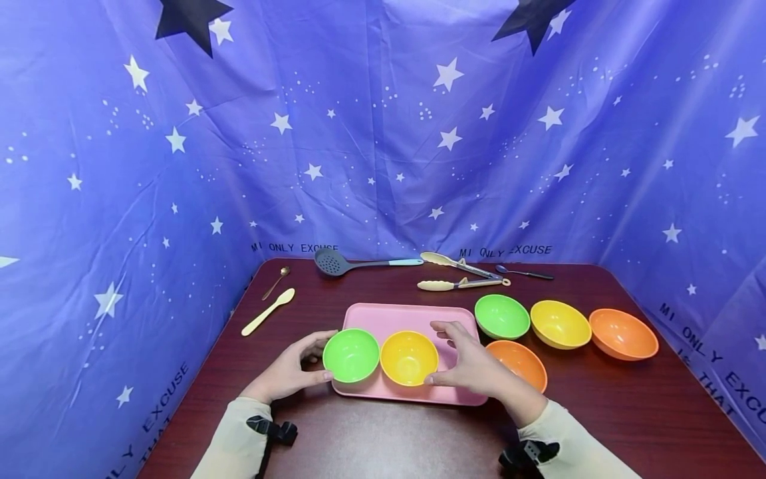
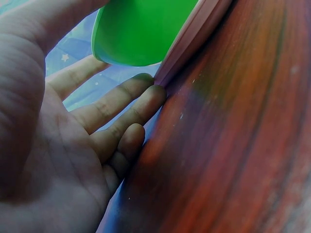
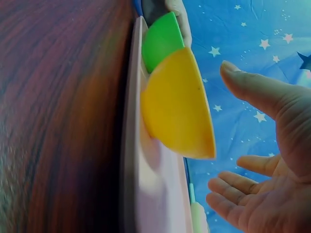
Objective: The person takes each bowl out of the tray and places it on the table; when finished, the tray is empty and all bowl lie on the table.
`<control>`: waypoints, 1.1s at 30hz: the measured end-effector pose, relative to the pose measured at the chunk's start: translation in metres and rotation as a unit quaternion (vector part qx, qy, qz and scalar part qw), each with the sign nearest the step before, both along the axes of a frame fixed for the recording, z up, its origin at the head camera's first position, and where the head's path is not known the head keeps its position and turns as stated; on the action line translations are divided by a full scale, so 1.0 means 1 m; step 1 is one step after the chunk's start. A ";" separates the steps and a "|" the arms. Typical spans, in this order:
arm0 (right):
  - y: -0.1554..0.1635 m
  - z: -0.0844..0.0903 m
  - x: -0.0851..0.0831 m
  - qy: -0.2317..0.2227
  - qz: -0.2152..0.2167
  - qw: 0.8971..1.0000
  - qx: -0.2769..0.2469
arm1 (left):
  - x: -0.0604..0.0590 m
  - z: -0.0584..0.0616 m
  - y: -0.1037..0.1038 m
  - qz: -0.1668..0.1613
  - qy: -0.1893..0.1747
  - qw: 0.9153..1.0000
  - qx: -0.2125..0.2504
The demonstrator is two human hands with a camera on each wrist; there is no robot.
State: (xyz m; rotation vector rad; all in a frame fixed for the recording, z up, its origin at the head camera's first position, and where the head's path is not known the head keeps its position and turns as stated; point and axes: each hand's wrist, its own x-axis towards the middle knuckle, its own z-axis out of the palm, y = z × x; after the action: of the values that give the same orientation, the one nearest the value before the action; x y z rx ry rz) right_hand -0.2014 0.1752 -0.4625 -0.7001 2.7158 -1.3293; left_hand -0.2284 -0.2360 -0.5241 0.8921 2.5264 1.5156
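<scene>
Loosely, left hand (image 1: 291, 368) cupping green bowl (image 1: 351, 354), right hand (image 1: 473, 362) beside yellow bowl (image 1: 409, 357)

Slotted ladle (image 1: 335, 263), tongs (image 1: 461, 283), cream spoon (image 1: 267, 311), orange bowl (image 1: 623, 333)
</scene>
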 end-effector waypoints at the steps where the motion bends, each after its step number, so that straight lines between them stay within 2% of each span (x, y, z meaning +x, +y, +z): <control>1: -0.002 -0.001 -0.001 -0.006 -0.003 1.000 0.005 | 0.000 0.000 0.000 0.000 0.000 1.000 0.000; 7: -0.013 -0.007 -0.006 -0.034 -0.007 0.999 0.009 | 0.001 0.001 0.000 0.002 -0.005 1.000 0.001; 15: -0.021 -0.013 -0.009 -0.049 0.009 0.999 0.009 | 0.000 0.001 0.001 0.000 -0.003 1.000 0.001; 27: -0.027 -0.017 -0.009 -0.041 0.009 0.999 0.022 | -0.001 0.000 0.000 0.002 -0.010 1.000 0.002; 33: -0.027 -0.018 -0.011 -0.037 0.006 0.999 0.029 | -0.001 0.000 0.000 0.000 -0.001 1.000 0.003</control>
State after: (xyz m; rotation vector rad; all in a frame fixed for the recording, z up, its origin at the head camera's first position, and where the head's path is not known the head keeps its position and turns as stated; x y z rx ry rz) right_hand -0.2120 0.1486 -0.4802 -0.6469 2.6769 -1.2419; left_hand -0.2293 -0.2362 -0.5243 0.8905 2.5216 1.5249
